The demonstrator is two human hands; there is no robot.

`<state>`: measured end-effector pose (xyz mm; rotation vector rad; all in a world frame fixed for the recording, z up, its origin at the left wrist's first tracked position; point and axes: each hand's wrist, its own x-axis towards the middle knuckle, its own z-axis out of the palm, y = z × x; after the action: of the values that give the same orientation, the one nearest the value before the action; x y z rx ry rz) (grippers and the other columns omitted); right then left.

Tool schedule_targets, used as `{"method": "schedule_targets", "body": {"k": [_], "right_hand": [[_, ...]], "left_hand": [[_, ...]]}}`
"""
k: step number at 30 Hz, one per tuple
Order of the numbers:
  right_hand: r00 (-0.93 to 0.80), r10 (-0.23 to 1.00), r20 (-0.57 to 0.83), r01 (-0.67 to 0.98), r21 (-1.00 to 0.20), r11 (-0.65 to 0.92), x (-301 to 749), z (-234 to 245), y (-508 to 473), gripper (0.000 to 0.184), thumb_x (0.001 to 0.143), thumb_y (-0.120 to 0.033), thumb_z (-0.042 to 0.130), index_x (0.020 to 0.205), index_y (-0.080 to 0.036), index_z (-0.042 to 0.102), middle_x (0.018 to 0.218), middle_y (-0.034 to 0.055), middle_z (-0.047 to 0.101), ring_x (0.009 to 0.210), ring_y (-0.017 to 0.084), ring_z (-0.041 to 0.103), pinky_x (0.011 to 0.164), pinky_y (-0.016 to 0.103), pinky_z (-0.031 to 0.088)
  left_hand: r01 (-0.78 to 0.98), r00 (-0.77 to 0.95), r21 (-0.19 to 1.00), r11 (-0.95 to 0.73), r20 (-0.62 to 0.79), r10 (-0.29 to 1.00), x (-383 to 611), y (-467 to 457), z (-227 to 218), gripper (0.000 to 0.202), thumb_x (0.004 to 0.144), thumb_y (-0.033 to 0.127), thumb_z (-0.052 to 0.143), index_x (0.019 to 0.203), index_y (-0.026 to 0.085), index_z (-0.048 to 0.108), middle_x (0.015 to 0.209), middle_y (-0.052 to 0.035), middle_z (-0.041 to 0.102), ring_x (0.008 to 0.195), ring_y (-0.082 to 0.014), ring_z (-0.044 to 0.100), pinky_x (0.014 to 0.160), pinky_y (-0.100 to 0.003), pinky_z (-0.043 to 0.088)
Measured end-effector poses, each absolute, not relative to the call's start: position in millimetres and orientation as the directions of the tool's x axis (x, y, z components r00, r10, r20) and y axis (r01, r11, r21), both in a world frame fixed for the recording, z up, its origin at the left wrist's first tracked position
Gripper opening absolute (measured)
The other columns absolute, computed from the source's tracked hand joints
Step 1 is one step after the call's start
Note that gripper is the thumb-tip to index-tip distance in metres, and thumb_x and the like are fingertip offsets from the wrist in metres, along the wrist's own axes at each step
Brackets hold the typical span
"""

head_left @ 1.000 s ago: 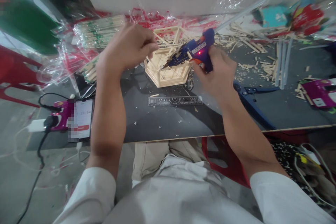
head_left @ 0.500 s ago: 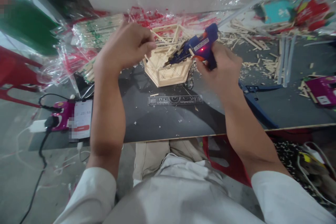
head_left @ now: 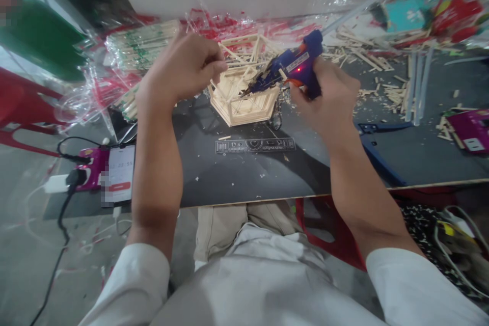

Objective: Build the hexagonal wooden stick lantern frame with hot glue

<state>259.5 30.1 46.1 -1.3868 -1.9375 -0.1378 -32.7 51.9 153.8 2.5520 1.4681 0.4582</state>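
Note:
A blue hot glue gun (head_left: pixel 301 63) with a red light lit is gripped in my right hand (head_left: pixel 330 94). Its nozzle points down-left over a hexagonal frame built of stacked wooden sticks (head_left: pixel 244 112). A clear glue stick (head_left: pixel 359 7) pokes out from the gun's back. My left hand (head_left: pixel 189 63) is closed, thumb against curled fingers, at the upper left rim of the frame. What it pinches, if anything, is hidden by the fingers. Another framework of sticks (head_left: pixel 248 43) rises behind the hexagon.
A clear patterned ruler (head_left: pixel 255 145) lies in front of the frame. Blue-handled cutters (head_left: pixel 382 160) and spare glue sticks (head_left: pixel 418 86) are at right. A phone (head_left: pixel 121 173) and a purple power strip (head_left: pixel 91 168) sit at left. Bundled sticks (head_left: pixel 143 46) and plastic wrap are behind.
My right hand and the glue gun have shifted slightly right, drawing the nozzle a little across the frame. My left hand and the frame have stayed in place.

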Motion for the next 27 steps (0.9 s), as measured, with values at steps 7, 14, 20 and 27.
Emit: {"method": "schedule_targets", "body": {"k": [7, 14, 20, 27], "right_hand": [[-0.163, 0.749, 0.642, 0.829, -0.323, 0.457, 261, 45, 32, 0.034, 0.097, -0.040, 0.054, 0.127, -0.026, 0.059, 0.104, 0.0119, 0.070, 0.100, 0.031, 0.070, 0.092, 0.049, 0.055], [-0.036, 0.680, 0.732, 0.862, -0.322, 0.392, 265, 43, 39, 0.033, 0.090, -0.052, 0.061, 0.109, -0.025, 0.055, 0.081, 0.0059, 0.067, 0.080, 0.025, 0.067, 0.083, 0.045, 0.056], [0.017, 0.691, 0.723, 0.890, -0.326, 0.318, 286, 44, 49, 0.052, 0.073, -0.063, 0.076, 0.097, -0.026, 0.049, 0.085, 0.0060, 0.064, 0.080, 0.027, 0.064, 0.078, 0.046, 0.056], [-0.087, 0.703, 0.706, 0.925, -0.204, 0.320, 302, 51, 51, 0.024, 0.080, -0.037, 0.062, 0.086, -0.027, 0.041, 0.089, 0.0081, 0.060, 0.088, 0.028, 0.064, 0.079, 0.045, 0.053]], "left_hand": [[0.817, 0.458, 0.293, -0.497, 0.194, 0.867, -35, 56, 150, 0.032, 0.094, 0.039, 0.050, 0.076, 0.024, 0.071, 0.074, -0.0035, 0.070, 0.070, -0.0182, 0.059, 0.084, -0.039, 0.049], [0.830, 0.452, 0.266, -0.490, 0.195, 0.871, -35, 57, 151, 0.028, 0.093, 0.037, 0.050, 0.076, 0.024, 0.070, 0.073, -0.0029, 0.070, 0.072, -0.0181, 0.060, 0.085, -0.038, 0.046], [0.841, 0.447, 0.258, -0.476, 0.163, 0.879, -35, 57, 152, 0.026, 0.092, 0.036, 0.052, 0.079, 0.024, 0.070, 0.072, -0.0020, 0.070, 0.071, -0.0172, 0.058, 0.085, -0.036, 0.046], [0.830, 0.461, 0.260, -0.493, 0.177, 0.870, -34, 57, 150, 0.023, 0.092, 0.032, 0.055, 0.077, 0.023, 0.071, 0.070, -0.0011, 0.068, 0.070, -0.0171, 0.058, 0.083, -0.036, 0.045]]}}
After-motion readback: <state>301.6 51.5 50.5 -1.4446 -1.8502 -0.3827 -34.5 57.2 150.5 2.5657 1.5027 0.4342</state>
